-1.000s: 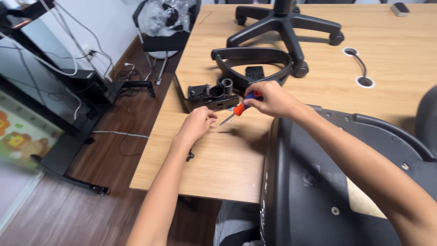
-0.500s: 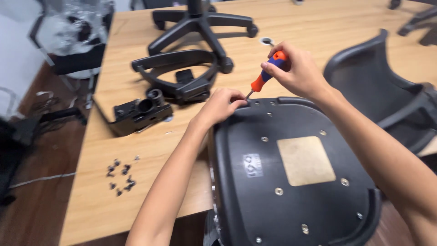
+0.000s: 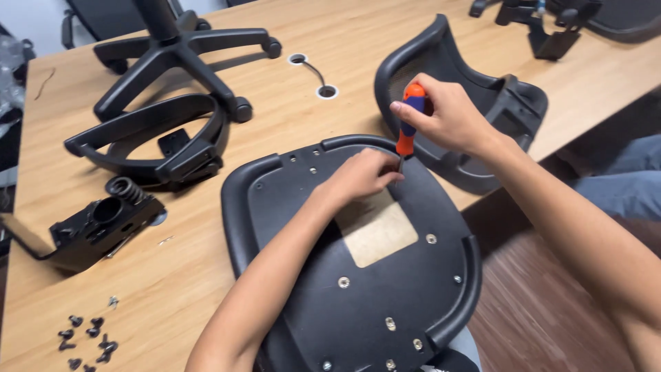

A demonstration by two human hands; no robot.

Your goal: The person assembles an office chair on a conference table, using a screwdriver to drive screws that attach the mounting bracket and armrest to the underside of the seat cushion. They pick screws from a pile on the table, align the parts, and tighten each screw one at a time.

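Right hand [image 3: 447, 117] is wrapped tight around the orange and blue handle of a screwdriver [image 3: 408, 124], shaft pointing down, roughly upright with a slight tilt. Left hand [image 3: 363, 173] sits just below it with fingers pinched together at the screwdriver tip; whatever small part it pinches is hidden by the fingers, cannot tell. Both hands meet at the far edge of a black chair seat pan [image 3: 351, 275], which lies underside up, half on the bench [image 3: 275, 124] and half hanging over its near edge. The seat underside shows a tan rectangular patch [image 3: 377, 231] in the middle and several metal screw inserts around it.

Just behind the right hand, touching or nearly touching the seat pan, lies a black curved chair backrest [image 3: 475, 89]. Left of the seat pan: a black armrest loop frame [image 3: 148, 141], then a black tilt mechanism [image 3: 96, 224] with a coil spring on top, near the bench's left edge. A cluster of small black screws [image 3: 86, 337] lies at the near left corner. A five-star chair base with casters [image 3: 182, 58] stands at the far left. Two round cable holes [image 3: 313, 74] sit in the bench top with a cable running between them. More black chair parts [image 3: 551, 27] at the far right corner. Dark wood floor [image 3: 551, 310] shows to the right.
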